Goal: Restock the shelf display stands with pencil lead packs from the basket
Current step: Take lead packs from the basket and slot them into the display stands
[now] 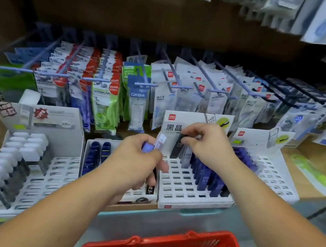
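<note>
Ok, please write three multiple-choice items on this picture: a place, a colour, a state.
1. Where is the red basket? A. On the shelf. B. Lowest in view, nearest the person. C. On a hook.
2. What colour is the pack that the right hand pinches? A. Black. B. Green. C. Red.
3. The left hand is: A. open and idle. B. holding purple packs. C. flat on the shelf.
Key: B, its rim fills the lower edge; A, dark pack above the white stand; B, fingers curl round them.
</note>
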The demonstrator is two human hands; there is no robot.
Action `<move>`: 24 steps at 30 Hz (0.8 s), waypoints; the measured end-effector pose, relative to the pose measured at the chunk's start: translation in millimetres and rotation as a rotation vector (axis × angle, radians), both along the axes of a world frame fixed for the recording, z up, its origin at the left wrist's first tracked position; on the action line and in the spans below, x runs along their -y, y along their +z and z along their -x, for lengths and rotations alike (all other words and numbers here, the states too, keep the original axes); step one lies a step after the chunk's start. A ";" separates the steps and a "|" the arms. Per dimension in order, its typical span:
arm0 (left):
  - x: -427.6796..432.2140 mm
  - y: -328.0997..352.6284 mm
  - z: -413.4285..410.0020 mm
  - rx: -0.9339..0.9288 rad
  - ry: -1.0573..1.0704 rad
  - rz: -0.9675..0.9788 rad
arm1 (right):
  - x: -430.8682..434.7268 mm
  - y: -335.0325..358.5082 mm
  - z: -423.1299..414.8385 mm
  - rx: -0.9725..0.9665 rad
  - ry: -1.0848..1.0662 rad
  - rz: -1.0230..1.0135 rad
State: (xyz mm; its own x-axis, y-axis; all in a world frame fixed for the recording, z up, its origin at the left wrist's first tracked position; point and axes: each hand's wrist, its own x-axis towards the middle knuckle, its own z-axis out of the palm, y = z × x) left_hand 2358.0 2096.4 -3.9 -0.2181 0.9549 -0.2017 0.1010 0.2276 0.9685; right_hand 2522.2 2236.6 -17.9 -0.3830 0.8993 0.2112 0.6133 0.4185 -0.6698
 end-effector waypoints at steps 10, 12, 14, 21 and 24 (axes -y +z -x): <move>4.1 -3.7 0.5 0.022 0.017 -0.012 | 2.3 -9.8 2.9 0.148 0.016 -0.200; 4.6 -4.0 -2.3 0.029 0.029 -0.009 | 1.8 -8.2 1.7 0.192 0.018 -0.247; 4.7 -4.8 -3.3 0.034 0.049 -0.007 | 1.5 -8.6 -0.3 0.201 0.025 -0.255; 5.4 -8.0 -3.3 0.006 0.068 -0.006 | -0.5 -6.1 -6.0 0.101 0.033 -0.166; 4.4 -8.6 -4.8 0.007 0.067 -0.004 | 4.9 -9.0 -3.6 0.157 0.058 -0.240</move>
